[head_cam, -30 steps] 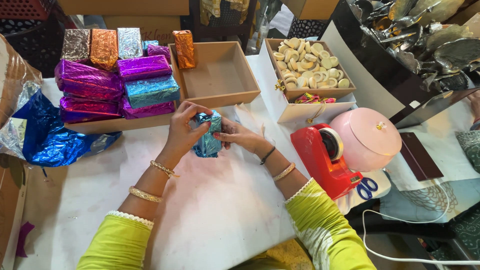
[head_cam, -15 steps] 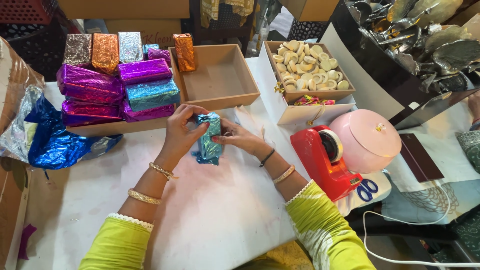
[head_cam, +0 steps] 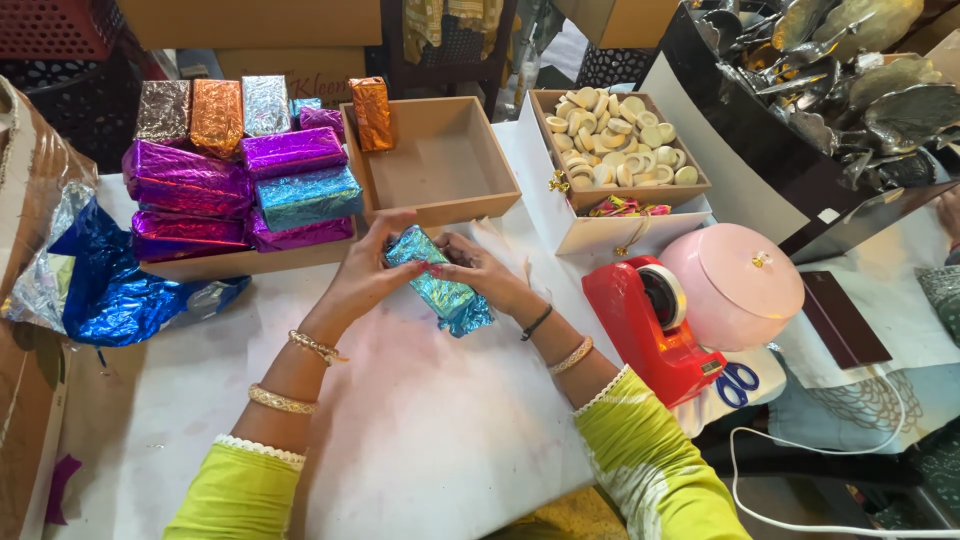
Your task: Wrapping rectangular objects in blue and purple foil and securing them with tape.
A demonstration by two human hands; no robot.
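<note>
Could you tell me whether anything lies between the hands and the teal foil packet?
Nothing visible does: the left hand and right hand both already grip the teal foil packet directly, over the white table.

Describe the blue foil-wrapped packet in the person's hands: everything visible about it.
The blue foil-wrapped packet is a small oblong block covered in shiny, crinkled turquoise foil. It lies tilted, its upper end toward the open wooden box, its lower end near the white tabletop; whether it rests on it is unclear. The left hand grips its upper left side, and the right hand presses the right edge. The foil at the lower end looks loose and rumpled.
</note>
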